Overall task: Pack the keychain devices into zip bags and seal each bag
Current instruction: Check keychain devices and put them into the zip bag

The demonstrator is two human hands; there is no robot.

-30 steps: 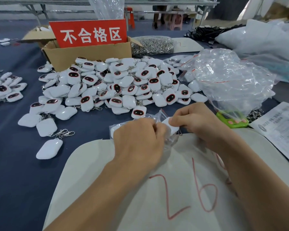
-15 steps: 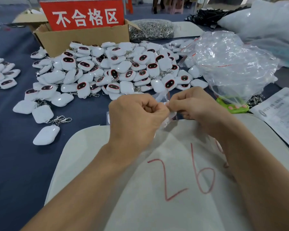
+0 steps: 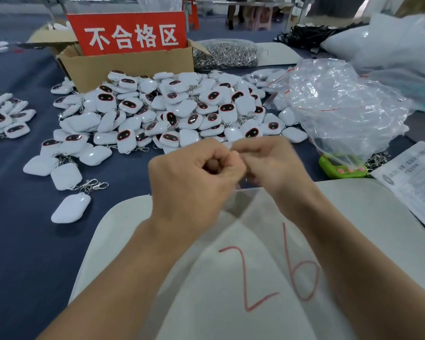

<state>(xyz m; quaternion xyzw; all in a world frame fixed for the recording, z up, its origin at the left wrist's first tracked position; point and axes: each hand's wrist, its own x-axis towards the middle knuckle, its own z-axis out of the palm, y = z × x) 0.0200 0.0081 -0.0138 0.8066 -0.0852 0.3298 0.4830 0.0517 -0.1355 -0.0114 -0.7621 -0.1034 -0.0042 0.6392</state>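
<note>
Both hands are closed in a narrow grip on one thing. The left hand point(image 3: 194, 182) and right hand point(image 3: 272, 165) meet almost knuckle to knuckle, fingers curled, thumb and fingertips pinching the top edge of a clear zip bag point(image 3: 239, 203). The bag's thin film hangs below them. The right hand is blurred with motion. The device being packed is hidden behind the fingers, so I cannot tell how it sits in the bag.

A second ago a white device showed between the hands, part-way into the bag. Half a second ago the fingers had drawn together on the bag's mouth, and now they are tighter still and no white shows. By my reading the loading is done and the strip is being pressed shut, but the seal itself cannot be seen.

- **6 o'clock:** a white pad point(image 3: 353, 229) marked 26 in red.
- **12 o'clock:** the pile of keychain devices point(image 3: 182, 111) still to pack.
- **11 o'clock:** a cardboard box point(image 3: 133, 67) behind the pile, bearing a red sign point(image 3: 130, 33).
- **2 o'clock:** a heap of empty bags point(image 3: 341, 106).
- **3 o'clock:** a green gadget point(image 3: 339, 168), with a printed sheet point(image 3: 412, 182) beyond it.
- **8 o'clock:** a single loose device point(image 3: 70, 208) on the blue tabletop point(image 3: 22, 229).
</note>
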